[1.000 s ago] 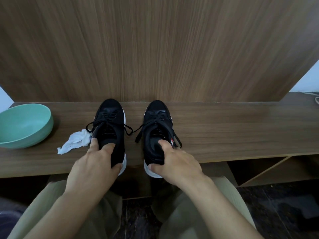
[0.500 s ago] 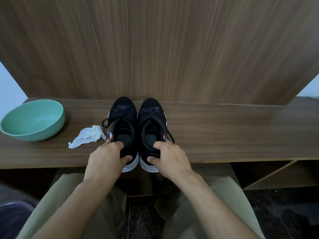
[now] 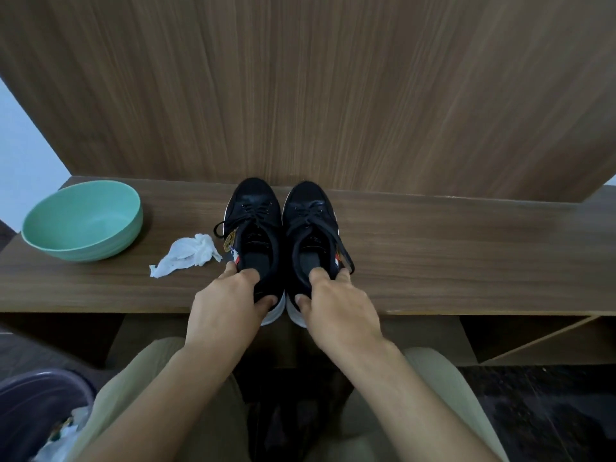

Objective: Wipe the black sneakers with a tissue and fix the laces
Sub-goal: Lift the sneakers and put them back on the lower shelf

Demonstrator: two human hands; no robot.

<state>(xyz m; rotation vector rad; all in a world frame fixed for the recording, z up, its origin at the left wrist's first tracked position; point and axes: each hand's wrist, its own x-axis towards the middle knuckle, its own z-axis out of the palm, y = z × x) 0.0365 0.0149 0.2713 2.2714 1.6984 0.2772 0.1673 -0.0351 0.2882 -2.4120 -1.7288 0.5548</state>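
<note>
Heels of both black sneakers are partly hidden under the hands, and their white soles overhang the near edge of the wooden surface (image 3: 466,261) at centre frame. The left hand (image 3: 226,308) grips the heel of the left sneaker (image 3: 255,225), fingers curled into its opening and thumb on the back; the right hand (image 3: 336,305) holds the right sneaker (image 3: 311,228) the same way. The two shoes stand side by side, touching or nearly so, toes towards the wood-grain back panel (image 3: 333,78). Black laces (image 3: 343,251) trail loose down the right shoe's outer side — whether they are tied is hard to make out. A small patch on the left shoe's side is too blurred to read.

A crumpled white tissue (image 3: 188,255) lies just left of the left sneaker, apart from it. Further left sits a green bowl (image 3: 83,225), near the surface's left end. Right of the shoes the surface runs bare to the frame edge. At lower left a dark bin (image 3: 36,408) is cut off by the frame — its contents are unclear. Beige trousers (image 3: 443,411) fill the bottom.
</note>
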